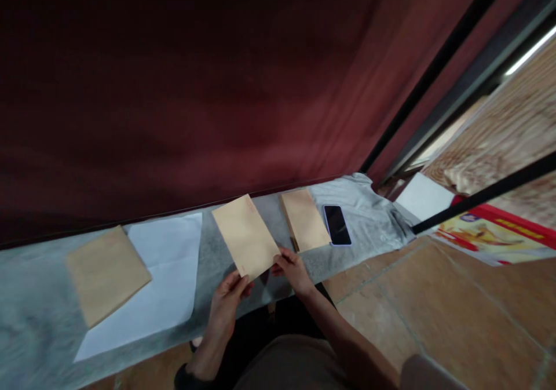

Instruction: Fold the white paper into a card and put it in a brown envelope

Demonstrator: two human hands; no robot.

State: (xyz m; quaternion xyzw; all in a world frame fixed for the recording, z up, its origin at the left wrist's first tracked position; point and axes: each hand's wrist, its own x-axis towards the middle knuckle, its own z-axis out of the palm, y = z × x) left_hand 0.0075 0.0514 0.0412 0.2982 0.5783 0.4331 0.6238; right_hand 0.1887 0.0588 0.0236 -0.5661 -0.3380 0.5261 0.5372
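Note:
A tan paper envelope (247, 234) with faint red print at its corners is held up over the bench by its near edge. My left hand (230, 294) pinches its lower left corner, thumb on top. At the lower right corner, my right hand (292, 267) grips it between thumb and fingers. Just right of it lies a stack of similar tan envelopes (307, 219). More tan envelopes (108, 275) lie farther left, partly over a large white sheet (171, 280).
A phone (337, 225) with a dark screen lies right of the stack. Grey cloth (365, 228) covers the narrow bench, against a dark red wall (243, 100). Right of the bench stand a red and yellow printed box (499, 233) and a black bar (486, 193) above the tiled floor (391, 297).

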